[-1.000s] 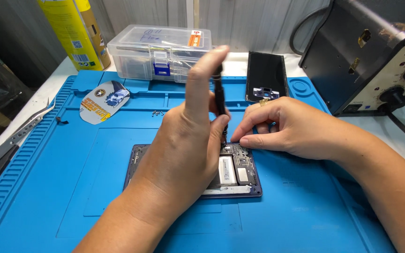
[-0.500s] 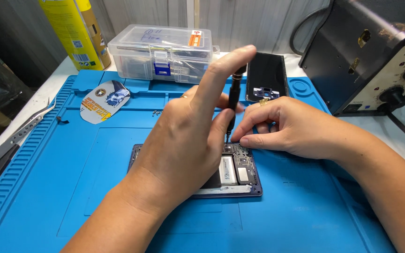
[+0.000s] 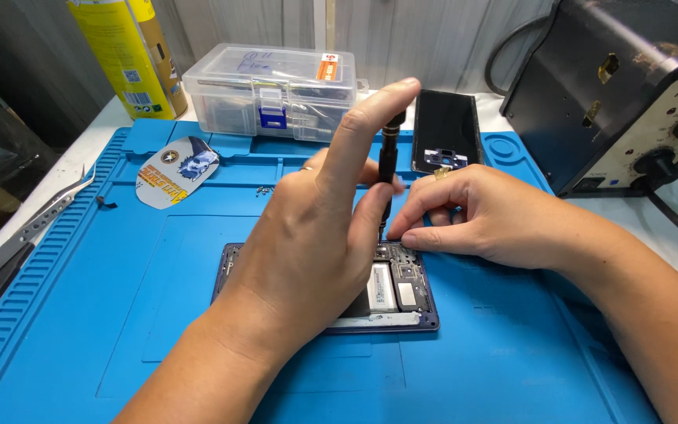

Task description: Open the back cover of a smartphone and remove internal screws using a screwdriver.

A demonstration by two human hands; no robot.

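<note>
Blue work mat on white bench

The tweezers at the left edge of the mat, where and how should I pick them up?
Pinch the tweezers across the middle of their two flat arms, coming from above. They lie flat and apart from other things, half on the blue mat, tips pointing up toward the yellow can, so the wide midsection is easiest to grip.

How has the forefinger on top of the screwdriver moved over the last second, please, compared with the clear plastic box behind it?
Yes. The left hand has its forefinger tip capping the screwdriver, and that tip has shifted rightward, away from the clear plastic box.
</note>
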